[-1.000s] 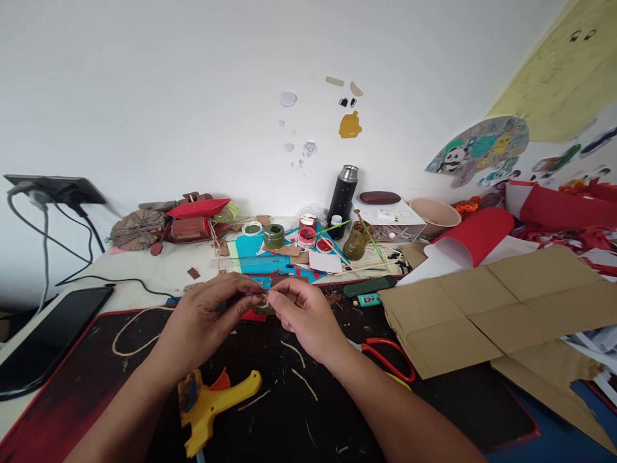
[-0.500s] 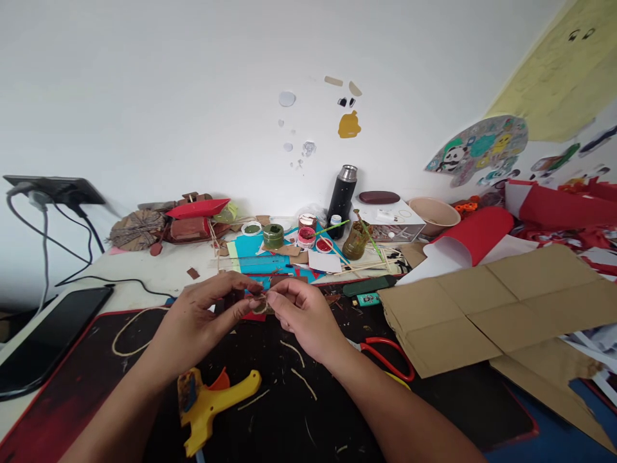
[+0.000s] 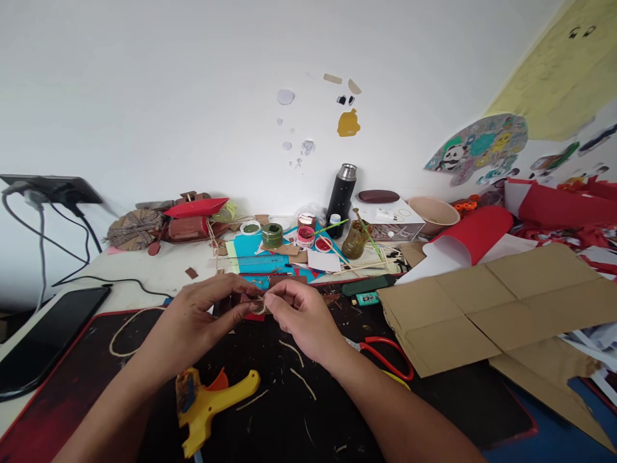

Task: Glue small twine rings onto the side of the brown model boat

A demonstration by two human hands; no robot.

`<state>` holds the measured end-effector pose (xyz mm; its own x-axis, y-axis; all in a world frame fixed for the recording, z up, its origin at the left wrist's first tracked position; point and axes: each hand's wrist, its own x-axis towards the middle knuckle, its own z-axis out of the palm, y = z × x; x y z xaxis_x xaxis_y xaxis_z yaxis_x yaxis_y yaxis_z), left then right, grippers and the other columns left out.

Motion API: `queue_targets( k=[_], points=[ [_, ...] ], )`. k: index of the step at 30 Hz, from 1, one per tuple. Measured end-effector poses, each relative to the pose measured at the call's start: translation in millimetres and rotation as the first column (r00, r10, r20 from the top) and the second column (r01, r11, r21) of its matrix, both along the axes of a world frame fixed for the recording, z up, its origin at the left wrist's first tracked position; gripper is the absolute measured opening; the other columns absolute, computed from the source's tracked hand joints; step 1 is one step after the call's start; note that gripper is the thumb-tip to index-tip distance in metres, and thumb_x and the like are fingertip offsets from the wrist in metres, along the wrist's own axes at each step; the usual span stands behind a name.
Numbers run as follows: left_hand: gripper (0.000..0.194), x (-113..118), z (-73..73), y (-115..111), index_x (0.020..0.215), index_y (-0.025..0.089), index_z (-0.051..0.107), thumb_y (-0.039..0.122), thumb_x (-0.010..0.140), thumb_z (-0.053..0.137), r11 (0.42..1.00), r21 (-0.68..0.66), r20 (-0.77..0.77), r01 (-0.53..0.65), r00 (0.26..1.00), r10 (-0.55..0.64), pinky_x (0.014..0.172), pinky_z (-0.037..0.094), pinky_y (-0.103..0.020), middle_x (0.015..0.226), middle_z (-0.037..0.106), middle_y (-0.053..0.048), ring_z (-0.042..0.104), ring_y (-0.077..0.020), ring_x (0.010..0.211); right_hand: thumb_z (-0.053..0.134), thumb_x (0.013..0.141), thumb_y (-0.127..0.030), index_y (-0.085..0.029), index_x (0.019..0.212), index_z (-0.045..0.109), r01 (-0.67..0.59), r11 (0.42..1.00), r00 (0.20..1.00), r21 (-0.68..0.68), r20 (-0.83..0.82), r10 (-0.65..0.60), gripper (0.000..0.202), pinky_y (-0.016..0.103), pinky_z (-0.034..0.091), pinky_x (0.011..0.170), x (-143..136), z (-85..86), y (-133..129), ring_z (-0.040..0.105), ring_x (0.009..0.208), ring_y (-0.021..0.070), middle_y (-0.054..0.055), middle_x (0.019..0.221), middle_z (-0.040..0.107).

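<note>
My left hand (image 3: 205,318) pinches a small brownish piece (image 3: 260,308) between thumb and fingers, above the dark mat (image 3: 270,399). My right hand (image 3: 301,315) is closed at the piece's right side, thumb against index finger; a bit of twine seems to be in that pinch, but the fingers hide most of it. Below the hands lie cut twine bits (image 3: 303,384) and a yellow glue gun (image 3: 216,405). Red-handled scissors (image 3: 388,354) lie right of my right wrist, and a loop of twine (image 3: 116,337) lies beside my left forearm.
Paint jars (image 3: 272,236), brushes and a black thermos (image 3: 341,193) stand along the wall. Large cardboard (image 3: 486,302) covers the right side, near rolled red paper (image 3: 482,235). A phone (image 3: 53,341) lies at the left, with cables behind it.
Both hands stay together at the small piece, with only a slight shift of the fingers. The view has moved a little; the things on the table lie as before.
</note>
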<state>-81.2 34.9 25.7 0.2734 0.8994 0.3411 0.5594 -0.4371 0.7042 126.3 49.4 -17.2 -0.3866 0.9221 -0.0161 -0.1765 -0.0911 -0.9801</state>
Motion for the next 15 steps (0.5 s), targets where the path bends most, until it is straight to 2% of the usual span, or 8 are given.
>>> queue_targets(
  k=[7,15],
  points=[
    [0.025,-2.7,-2.9,0.4,0.096,0.028,0.08,0.048,0.104,0.069,0.998,0.049,-0.036,0.045,0.998,-0.044,0.075,0.057,-0.028,0.091,0.083,-0.001,0.075,-0.0197,0.081,0.078,0.092,-0.041,-0.021,0.088,0.07,-0.018,1.0,1.0,-0.014,-0.007,0.018,0.022,0.025,0.035,0.055,0.6,0.9,-0.2,0.047,0.063,0.0127,-0.005,0.069,0.053],
    [0.02,-3.4,-5.5,-0.9,0.098,0.027,0.076,0.042,0.106,0.067,0.996,0.072,-0.082,0.056,0.995,-0.051,0.073,0.053,-0.026,0.089,0.079,0.002,0.072,-0.0161,0.079,0.077,0.093,-0.042,-0.021,0.092,0.072,-0.028,1.0,0.999,-0.014,0.014,0.029,0.022,0.026,0.03,0.053,0.7,0.5,-0.7,0.038,0.058,0.0112,-0.006,0.068,0.051]
  ],
)
